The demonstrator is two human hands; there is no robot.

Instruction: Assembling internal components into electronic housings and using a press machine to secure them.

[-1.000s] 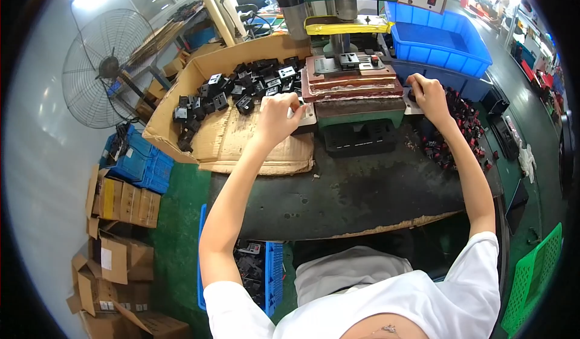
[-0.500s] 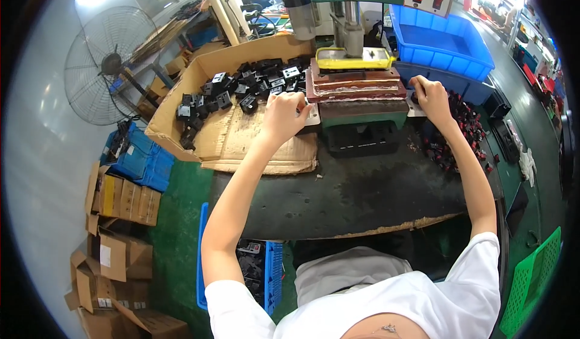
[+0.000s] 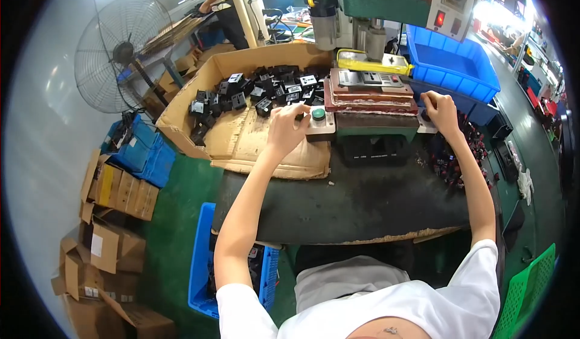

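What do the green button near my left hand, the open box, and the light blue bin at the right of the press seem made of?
Green button: probably smooth plastic, from its even colour.
Open box: cardboard, matt tan, with creases.
Light blue bin: likely moulded plastic, slightly glossy, with ribbed walls.

This is a factory workshop, an assembly station by the look of it: a green-bodied press machine (image 3: pixel 380 4) with a lit red rocker switch (image 3: pixel 440 18) and a green push-button (image 3: pixel 318 115) stands at a dark work surface (image 3: pixel 350 209). Black plastic housings (image 3: pixel 264 106) lie heaped in a cut-down cardboard box (image 3: pixel 175 131), near blue plastic bins (image 3: pixel 459 86). A large industrial fan (image 3: pixel 123 52), stacked cartons (image 3: pixel 121 194), a green-coated floor (image 3: pixel 181 212) and another person (image 3: pixel 234 25) at a farther bench fit the same setting.
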